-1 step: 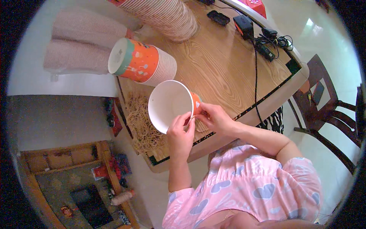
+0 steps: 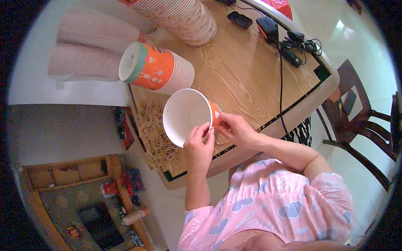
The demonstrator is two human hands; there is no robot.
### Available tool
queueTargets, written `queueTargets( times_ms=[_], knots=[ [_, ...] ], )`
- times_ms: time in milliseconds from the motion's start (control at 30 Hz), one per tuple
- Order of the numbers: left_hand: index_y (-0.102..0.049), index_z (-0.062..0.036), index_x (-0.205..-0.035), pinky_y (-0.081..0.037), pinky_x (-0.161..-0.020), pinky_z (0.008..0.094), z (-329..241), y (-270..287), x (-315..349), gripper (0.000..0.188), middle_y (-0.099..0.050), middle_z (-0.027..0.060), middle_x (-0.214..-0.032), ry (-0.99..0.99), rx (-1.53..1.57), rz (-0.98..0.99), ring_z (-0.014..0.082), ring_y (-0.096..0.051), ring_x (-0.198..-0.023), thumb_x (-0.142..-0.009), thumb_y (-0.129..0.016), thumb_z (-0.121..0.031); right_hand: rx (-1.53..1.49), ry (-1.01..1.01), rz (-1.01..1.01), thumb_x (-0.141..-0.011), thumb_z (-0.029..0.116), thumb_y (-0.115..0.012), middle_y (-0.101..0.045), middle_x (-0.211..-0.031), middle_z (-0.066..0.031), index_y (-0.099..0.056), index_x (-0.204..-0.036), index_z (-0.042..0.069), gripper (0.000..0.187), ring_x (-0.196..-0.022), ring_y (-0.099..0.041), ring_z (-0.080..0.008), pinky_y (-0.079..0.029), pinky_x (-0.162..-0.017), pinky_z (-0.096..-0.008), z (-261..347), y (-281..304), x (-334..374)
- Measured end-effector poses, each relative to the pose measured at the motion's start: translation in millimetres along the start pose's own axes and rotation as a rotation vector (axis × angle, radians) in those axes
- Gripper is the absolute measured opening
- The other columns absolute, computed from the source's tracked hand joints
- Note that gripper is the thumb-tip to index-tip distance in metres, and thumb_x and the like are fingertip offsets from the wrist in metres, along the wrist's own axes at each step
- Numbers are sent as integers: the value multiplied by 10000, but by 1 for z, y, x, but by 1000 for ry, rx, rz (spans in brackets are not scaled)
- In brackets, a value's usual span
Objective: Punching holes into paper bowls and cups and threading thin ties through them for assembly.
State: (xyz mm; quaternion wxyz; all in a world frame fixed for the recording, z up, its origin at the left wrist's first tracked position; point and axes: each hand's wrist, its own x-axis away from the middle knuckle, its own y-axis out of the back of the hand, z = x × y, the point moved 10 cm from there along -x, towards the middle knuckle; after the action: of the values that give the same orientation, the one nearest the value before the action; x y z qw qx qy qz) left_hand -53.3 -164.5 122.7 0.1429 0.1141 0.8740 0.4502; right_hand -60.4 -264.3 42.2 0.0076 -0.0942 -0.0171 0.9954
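Observation:
A white-lined paper tub (image 2: 186,113) with an orange outside stands tilted at the table's near left edge, its mouth toward me. My left hand (image 2: 198,147) is closed in a pinch at the near side of its rim. Thumb and fingers of my right hand (image 2: 239,130) press together at the same spot, against the orange wall. A thin tan sliver shows between the fingertips, too small to make out. Beside the tub lies a heap of tan twine (image 2: 157,138). Behind it a stack of nested orange and green tubs (image 2: 161,69) rests bottom-up and leaning.
A tall stack of paper tubs (image 2: 184,21) stands at the far side of the wooden table (image 2: 247,79). Wrapped stacks (image 2: 90,46) are at the back left. Black adapters with cables (image 2: 289,50) lie far right, one cable crossing the table. A dark chair (image 2: 356,108) stands right.

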Motion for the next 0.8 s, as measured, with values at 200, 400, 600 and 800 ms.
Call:
queueTargets(
  times_ms=[200, 400, 600, 800],
  knots=[
    [-604, -21, -942, -498, -659, 360, -5, -1, -2, 182, -619, 115, -859, -47, -91, -52, 257, -619, -743, -762, -623, -39, 15, -23, 19, -818, 42, -605, -574, -737, -115, -539, -854, 12, 81, -651, -555, -182, -451, -582, -315, -1, 0, 1],
    [-603, -21, -938, -498, -640, 358, 1, 1, -3, 194, -617, 117, -836, -77, -70, -97, 259, -619, -725, -747, -632, -22, 34, 35, 16, -816, 38, -601, -572, -728, -105, -533, -832, 18, 72, -646, -554, -190, -453, -586, -314, 3, 1, -2],
    [-606, -17, -930, -498, -644, 342, 11, 1, -3, 171, -622, 119, -832, 35, 10, -26, 255, -622, -735, -764, -641, -35, 71, 31, -3, -823, 54, -604, -550, -697, -90, -525, -829, 20, 86, -630, -531, -176, -444, -578, -307, 1, 3, -4],
    [-607, -12, -911, -494, -669, 353, 18, -2, 0, 149, -627, 120, -832, 41, 12, -38, 265, -621, -745, -770, -642, -48, -141, -107, 38, -872, 107, -582, -501, -650, -29, -569, -886, 33, 76, -583, -446, -88, -391, -529, -257, -6, 0, 1]
  ],
)
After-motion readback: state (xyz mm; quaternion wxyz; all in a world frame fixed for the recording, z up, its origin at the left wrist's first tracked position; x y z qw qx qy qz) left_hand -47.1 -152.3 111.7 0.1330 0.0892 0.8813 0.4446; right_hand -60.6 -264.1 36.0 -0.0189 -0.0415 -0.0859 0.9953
